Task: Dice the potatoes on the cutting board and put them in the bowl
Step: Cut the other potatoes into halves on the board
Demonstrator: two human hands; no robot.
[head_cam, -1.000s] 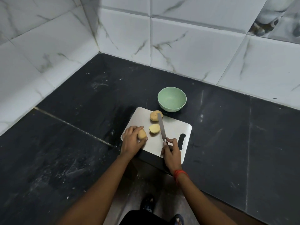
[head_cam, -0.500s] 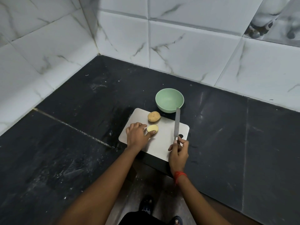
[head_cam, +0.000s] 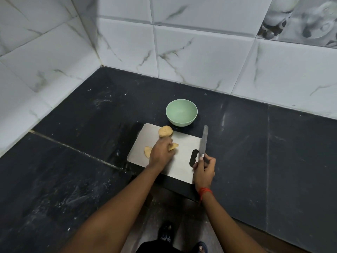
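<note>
While the cutting board (head_cam: pixel 184 143) sits right at the near edge of the black stone table (head_cam: pixel 73 161), wide bare stone runs off to its left and right. A green bowl (head_cam: pixel 181 123) stands just past the board's far edge.

The left hand (head_cam: pixel 161 154) is over the middle of the board, its grip curled on a cut potato piece (head_cam: pixel 173 146). A second cut piece (head_cam: pixel 147 151) lies on the board just left of that hand, partly hidden by it. A whole potato (head_cam: pixel 165 131) rests at the board's far edge, near the bowl.

The right hand (head_cam: pixel 203 170) has its grip clamped on the knife (head_cam: pixel 203 141), whose blade points away along the board's right edge, beside the handle slot. There is a red thread on that wrist.

The stone is scuffed and dusty. White marbled wall tiles meet in a corner at far left.
</note>
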